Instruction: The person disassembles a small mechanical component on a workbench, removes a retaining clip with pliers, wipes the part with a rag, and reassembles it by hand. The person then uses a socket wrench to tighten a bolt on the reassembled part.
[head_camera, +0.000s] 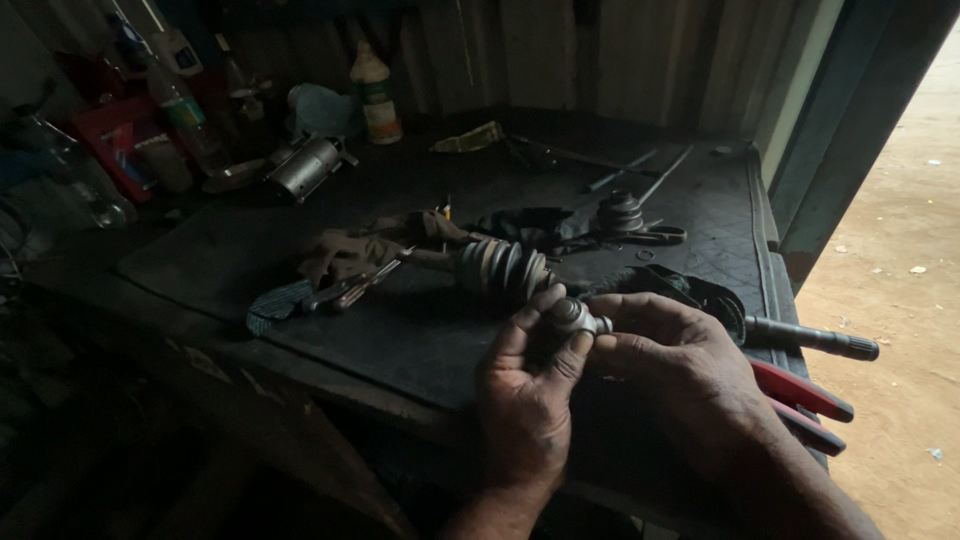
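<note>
I see both hands low in the middle of the head view, above the near edge of a dark bench (420, 340). My left hand (525, 400) is clenched around a small round metal part (575, 315), thumb and fingertips curled over its domed end. The right hand (680, 365) meets it from the other side, its fingers pinching the part's short stub, so the part is gripped between both hands, just above the bench and near its front edge.

Just behind the hands lies a ribbed rubber boot (503, 268) on a shaft, lying on its side across the bench. To the left of the boot I make out a bundle of rags (350, 255) and a tool with a striped handle (275, 303), though the dim light hides detail. A second, smaller boot (620, 212) stands farther back, right of centre.

To the right of the right hand, a splined shaft (815, 340) sticks out past the bench edge, and below it the red handles of pliers (805, 400) show beside the wrist. At the back left stand a metal cylinder (305, 165), a white bottle (378, 95) and several other bottles, too dark to tell apart. Sandy ground (900, 300) is lit brightly past the doorway on the right.
</note>
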